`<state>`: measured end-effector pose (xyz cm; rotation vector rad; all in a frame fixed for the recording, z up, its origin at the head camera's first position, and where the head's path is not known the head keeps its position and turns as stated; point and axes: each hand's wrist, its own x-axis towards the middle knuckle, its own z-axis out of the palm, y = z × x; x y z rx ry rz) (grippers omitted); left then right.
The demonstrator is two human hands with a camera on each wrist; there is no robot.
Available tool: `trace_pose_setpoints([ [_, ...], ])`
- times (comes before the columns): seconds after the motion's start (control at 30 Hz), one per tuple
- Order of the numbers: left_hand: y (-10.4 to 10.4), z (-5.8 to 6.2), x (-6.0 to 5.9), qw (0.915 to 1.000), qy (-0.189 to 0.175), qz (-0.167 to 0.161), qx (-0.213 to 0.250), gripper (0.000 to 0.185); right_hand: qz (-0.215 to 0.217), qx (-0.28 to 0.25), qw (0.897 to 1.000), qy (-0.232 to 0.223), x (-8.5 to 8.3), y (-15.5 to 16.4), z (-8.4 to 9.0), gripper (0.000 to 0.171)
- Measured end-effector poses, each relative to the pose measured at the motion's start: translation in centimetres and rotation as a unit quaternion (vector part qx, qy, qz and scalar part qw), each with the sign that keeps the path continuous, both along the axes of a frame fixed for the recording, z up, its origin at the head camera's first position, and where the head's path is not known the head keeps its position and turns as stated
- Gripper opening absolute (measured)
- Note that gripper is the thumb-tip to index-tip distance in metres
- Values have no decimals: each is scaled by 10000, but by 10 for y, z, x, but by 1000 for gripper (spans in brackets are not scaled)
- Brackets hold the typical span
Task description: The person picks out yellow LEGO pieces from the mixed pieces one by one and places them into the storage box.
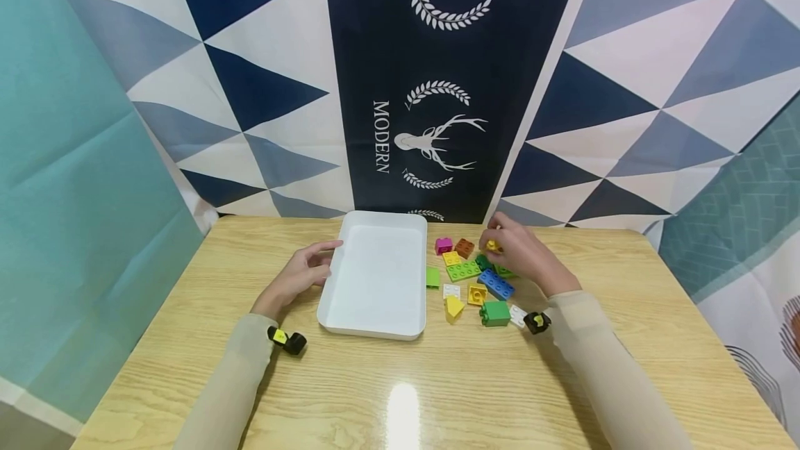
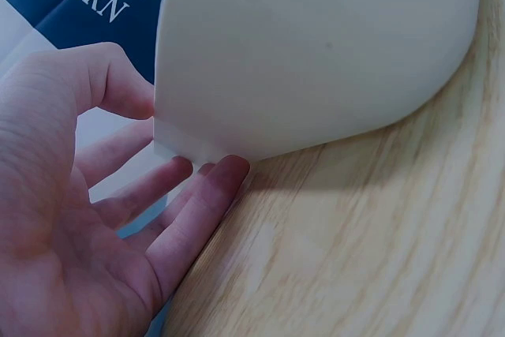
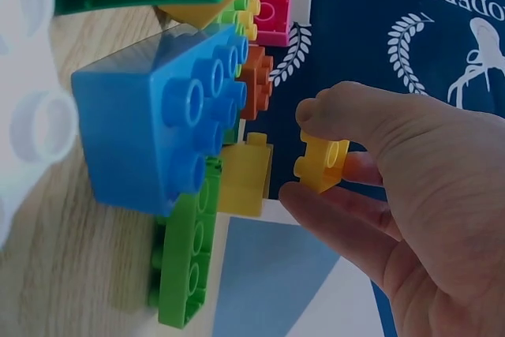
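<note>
This looks like a staged recording corner rather than a lived-in room. A small wooden table (image 1: 437, 380) fills the near half of the head view, its pale laminate catching one overhead light at six o'clock. Printed fabric backdrops close it in on all sides: a navy banner (image 1: 431, 89) with a white deer head and the word MODERN hangs at twelve o'clock, blue-and-white triangle cloth (image 1: 656, 75) spreads from ten to two o'clock, and a plain teal sheet (image 1: 69, 179) stands at nine o'clock. No furniture or walls show behind the cloth. Toy building bricks (image 1: 478, 276) and a white tray (image 1: 378, 273) sit on the table as props.
</note>
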<state>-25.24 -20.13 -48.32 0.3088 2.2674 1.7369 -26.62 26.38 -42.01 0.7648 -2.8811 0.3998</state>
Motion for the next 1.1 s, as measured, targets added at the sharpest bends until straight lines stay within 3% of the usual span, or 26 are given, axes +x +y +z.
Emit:
trace_pose_setpoints([
  [0.57,-1,0,0,9999,87,-90,63,75,-40,-134,9995,-291,-5,-27,8,8],
  [1.1,-1,0,0,10000,-10,8,-29,75,29,-458,9977,-500,-16,-54,1,10],
])
